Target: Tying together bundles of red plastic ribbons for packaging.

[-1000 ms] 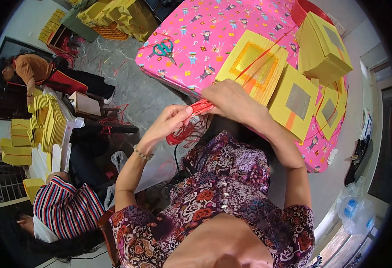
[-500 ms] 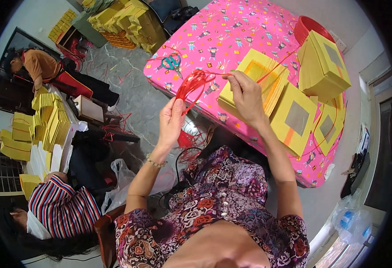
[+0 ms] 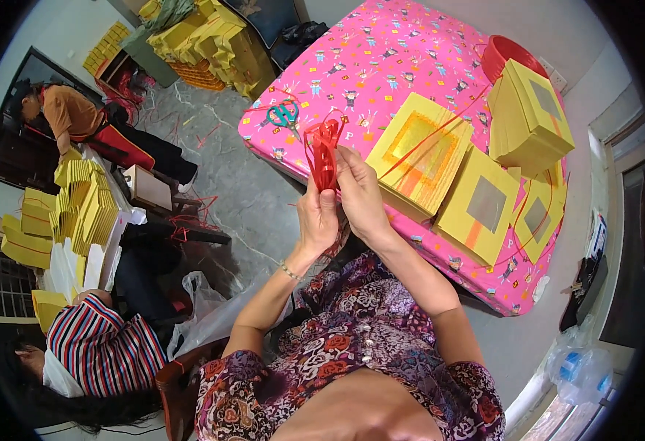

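A looped bundle of red plastic strapping (image 3: 324, 151) stands up between my hands, in front of the table's near edge. My left hand (image 3: 318, 219) grips its lower end, thumb pressed against it. My right hand (image 3: 360, 195) is closed at the bundle's right side, its fingertips partly hidden behind the strands. Just beyond lie teal-handled scissors (image 3: 284, 115) on the pink patterned cloth. To the right of my hands rests a stack of yellow paper sheets (image 3: 392, 178) with a gold panel on top, crossed by a red strand (image 3: 440, 132).
Yellow stacks with grey squares (image 3: 488, 202) and a taller yellow stack (image 3: 528, 110) stand on the pink-covered table (image 3: 381, 73). Behind is a red basin (image 3: 502, 55). Two people work at left beside folded yellow paper (image 3: 87, 206). A clear plastic bag (image 3: 205, 309) hangs near my left arm.
My hands have come together. The right hand moved left and down from the yellow stack to the red bundle, whose loops now stand more upright. The left hand shifted slightly right and lower.
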`<state>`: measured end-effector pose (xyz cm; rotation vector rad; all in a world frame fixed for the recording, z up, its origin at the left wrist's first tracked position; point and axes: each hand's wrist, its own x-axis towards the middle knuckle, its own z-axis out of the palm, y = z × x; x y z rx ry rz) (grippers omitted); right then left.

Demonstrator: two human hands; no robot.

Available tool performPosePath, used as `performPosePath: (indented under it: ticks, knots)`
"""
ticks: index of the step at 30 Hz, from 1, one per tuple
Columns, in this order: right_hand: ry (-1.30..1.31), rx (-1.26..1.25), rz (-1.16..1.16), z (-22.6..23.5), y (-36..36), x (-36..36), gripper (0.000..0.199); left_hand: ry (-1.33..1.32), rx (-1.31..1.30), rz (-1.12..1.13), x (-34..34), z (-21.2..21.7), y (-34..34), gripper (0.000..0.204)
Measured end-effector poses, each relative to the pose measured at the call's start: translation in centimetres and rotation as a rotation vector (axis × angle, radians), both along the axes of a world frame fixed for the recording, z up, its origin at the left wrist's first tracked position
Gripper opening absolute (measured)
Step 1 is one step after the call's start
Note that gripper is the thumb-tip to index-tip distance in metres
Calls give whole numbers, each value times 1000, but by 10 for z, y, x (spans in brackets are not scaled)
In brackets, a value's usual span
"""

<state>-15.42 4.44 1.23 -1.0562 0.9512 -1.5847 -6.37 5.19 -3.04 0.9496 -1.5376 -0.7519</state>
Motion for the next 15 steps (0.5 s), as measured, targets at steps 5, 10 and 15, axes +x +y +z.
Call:
performPosePath:
  ticks: [5,10,15]
  knots:
    - [-88,63,14,-2,3,1,30,-101,-64,6,-3,-1,1,38]
    - [-135,95,23,3,5,-2,30,-147,-5,-14,-3,-1,0,30]
    - [199,-109,-151,9,4,-6,30,-77,29,-50,-10,-3,2,28]
